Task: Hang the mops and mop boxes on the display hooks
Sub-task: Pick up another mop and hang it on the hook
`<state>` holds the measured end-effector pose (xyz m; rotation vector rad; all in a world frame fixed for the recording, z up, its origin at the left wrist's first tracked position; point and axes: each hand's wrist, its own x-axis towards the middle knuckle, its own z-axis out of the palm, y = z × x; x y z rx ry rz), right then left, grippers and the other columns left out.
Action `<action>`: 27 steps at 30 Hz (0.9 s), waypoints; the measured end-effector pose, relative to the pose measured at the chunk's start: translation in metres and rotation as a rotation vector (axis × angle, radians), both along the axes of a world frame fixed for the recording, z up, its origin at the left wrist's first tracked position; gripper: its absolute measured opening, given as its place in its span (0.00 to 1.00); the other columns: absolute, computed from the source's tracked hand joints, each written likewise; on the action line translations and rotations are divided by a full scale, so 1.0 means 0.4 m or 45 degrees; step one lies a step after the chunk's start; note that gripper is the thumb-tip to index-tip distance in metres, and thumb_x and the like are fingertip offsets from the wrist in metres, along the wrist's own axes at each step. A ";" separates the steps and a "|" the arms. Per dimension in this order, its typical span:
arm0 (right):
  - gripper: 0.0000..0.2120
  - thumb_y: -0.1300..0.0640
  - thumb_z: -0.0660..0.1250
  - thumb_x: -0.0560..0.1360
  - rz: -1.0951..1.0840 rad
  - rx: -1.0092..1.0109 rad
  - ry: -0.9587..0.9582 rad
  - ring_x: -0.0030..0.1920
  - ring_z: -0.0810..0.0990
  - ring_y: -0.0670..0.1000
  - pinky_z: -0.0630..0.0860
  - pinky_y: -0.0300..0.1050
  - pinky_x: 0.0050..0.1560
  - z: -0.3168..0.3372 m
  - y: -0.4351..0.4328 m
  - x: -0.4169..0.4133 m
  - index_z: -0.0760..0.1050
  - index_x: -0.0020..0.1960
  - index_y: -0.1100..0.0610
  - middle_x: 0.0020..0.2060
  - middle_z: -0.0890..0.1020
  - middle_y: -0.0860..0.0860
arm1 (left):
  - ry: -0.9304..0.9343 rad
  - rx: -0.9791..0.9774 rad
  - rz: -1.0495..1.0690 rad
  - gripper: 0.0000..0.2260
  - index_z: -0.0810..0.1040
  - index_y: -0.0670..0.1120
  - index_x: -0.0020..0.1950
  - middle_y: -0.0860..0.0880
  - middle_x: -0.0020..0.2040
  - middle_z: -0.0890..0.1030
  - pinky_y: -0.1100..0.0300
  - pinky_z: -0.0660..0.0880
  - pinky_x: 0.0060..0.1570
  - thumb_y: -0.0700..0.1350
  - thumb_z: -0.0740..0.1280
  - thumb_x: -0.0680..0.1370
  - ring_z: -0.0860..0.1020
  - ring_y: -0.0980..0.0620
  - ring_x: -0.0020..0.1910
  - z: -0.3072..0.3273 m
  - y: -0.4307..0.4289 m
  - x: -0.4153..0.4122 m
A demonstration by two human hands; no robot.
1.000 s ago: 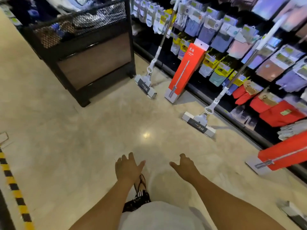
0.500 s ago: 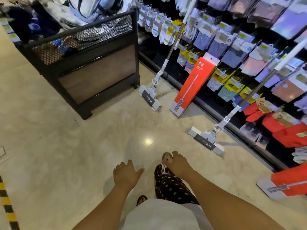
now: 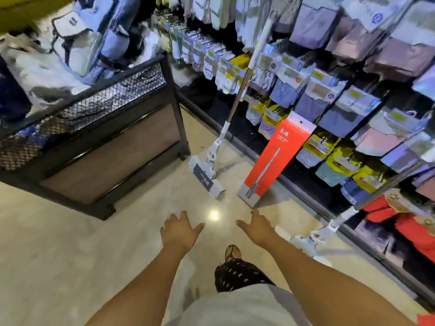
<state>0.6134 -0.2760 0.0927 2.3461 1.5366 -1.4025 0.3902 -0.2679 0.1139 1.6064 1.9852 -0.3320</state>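
Note:
A white mop (image 3: 207,172) stands on the floor, its long handle leaning against the display wall. Right of it a tall red mop box (image 3: 274,158) leans on the same shelving. A second mop (image 3: 316,236) rests at the right, its head partly hidden behind my right forearm. My left hand (image 3: 180,230) and my right hand (image 3: 257,228) are both stretched out low over the floor with fingers spread, holding nothing. They sit a step short of the first mop and the box.
The display wall (image 3: 348,109) on the right is packed with hanging packaged socks and garments. A black mesh-sided bin (image 3: 106,128) full of bags stands at the left. My foot (image 3: 233,252) is forward on the glossy beige floor (image 3: 58,255).
I have walked forward along the aisle, so the first mop and red box appear nearer and larger. Another red box at the lower right has dropped out of view. Both hands stay empty.

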 end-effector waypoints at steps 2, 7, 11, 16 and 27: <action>0.35 0.41 0.63 0.78 -0.022 0.064 0.003 0.64 0.73 0.63 0.73 0.55 0.62 0.017 0.122 0.051 0.58 0.75 0.61 0.67 0.72 0.62 | -0.028 0.050 -0.024 0.34 0.58 0.48 0.77 0.40 0.74 0.65 0.50 0.64 0.68 0.67 0.56 0.77 0.65 0.40 0.71 0.023 0.126 0.065; 0.29 0.43 0.64 0.79 -0.126 0.113 -0.023 0.60 0.76 0.64 0.75 0.55 0.58 0.029 0.361 0.083 0.65 0.69 0.62 0.63 0.76 0.63 | -0.047 0.091 -0.127 0.35 0.57 0.48 0.77 0.40 0.77 0.60 0.48 0.59 0.72 0.67 0.54 0.77 0.59 0.40 0.75 0.037 0.341 0.157; 0.33 0.41 0.62 0.79 -0.150 -0.002 0.038 0.65 0.73 0.64 0.72 0.55 0.62 0.004 0.473 0.026 0.60 0.72 0.64 0.67 0.72 0.64 | -0.063 0.029 -0.106 0.35 0.57 0.49 0.77 0.40 0.76 0.61 0.48 0.59 0.72 0.68 0.54 0.77 0.60 0.40 0.74 0.012 0.470 0.143; 0.30 0.43 0.62 0.80 -0.183 -0.048 -0.048 0.63 0.75 0.63 0.73 0.50 0.57 -0.033 0.643 0.009 0.62 0.69 0.65 0.64 0.74 0.64 | -0.056 -0.014 -0.173 0.34 0.59 0.48 0.76 0.40 0.73 0.65 0.46 0.64 0.69 0.67 0.57 0.77 0.64 0.39 0.71 -0.059 0.723 0.085; 0.27 0.46 0.64 0.80 -0.755 0.215 0.028 0.62 0.76 0.63 0.71 0.51 0.56 0.127 1.136 0.009 0.64 0.69 0.65 0.61 0.77 0.63 | -0.203 0.063 -0.597 0.36 0.54 0.46 0.79 0.41 0.76 0.62 0.50 0.66 0.67 0.64 0.59 0.78 0.65 0.40 0.72 0.032 1.361 0.079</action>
